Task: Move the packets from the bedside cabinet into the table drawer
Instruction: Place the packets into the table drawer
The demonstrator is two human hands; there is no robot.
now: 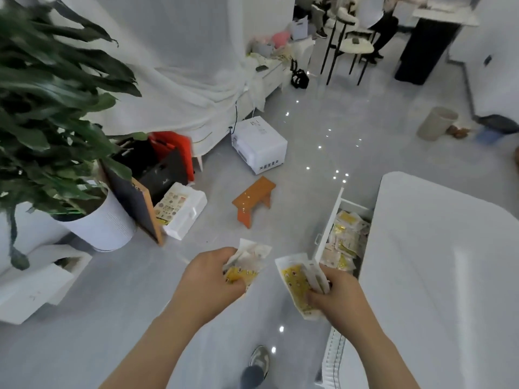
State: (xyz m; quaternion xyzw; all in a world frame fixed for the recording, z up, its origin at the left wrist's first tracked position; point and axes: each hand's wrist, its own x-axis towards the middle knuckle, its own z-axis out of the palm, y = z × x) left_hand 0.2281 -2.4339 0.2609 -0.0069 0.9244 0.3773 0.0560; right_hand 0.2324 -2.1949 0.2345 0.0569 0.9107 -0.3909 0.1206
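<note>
**A:** ok so what's around? Both hands are out over the floor, each closed on packets. The left hand (209, 273) is fisted round a crumpled bunch (247, 262), the right hand (334, 290) pinches a flat yellow-and-white packet (297, 287) with its thumb on top.

**B:** and the drawer?

**A:** The drawer (327, 234) is pulled open from under the white table (438, 276), just beyond the right hand. There's already a heap (346, 240) of packets in it. Nothing sits between the hands and the drawer.

**B:** other junk nearby?

**A:** One orange stool (254, 199) on the floor ahead, one white box-shaped appliance (259, 144) behind it. One potted plant (56, 108) on the left, and a dark board (132, 200) leans against its pot. All well apart from the hands.

**B:** how many packets total?

**A:** Can't tell tbh. The left bunch looks like several, but fingers cover most of it. The right hand has at least one, maybe a second edge behind it. The drawer heap is too blurry to count, and the table top hides part of it. I also can't make out the cabinet anywhere. One shoe (259, 359) shows down at the bottom.
</note>
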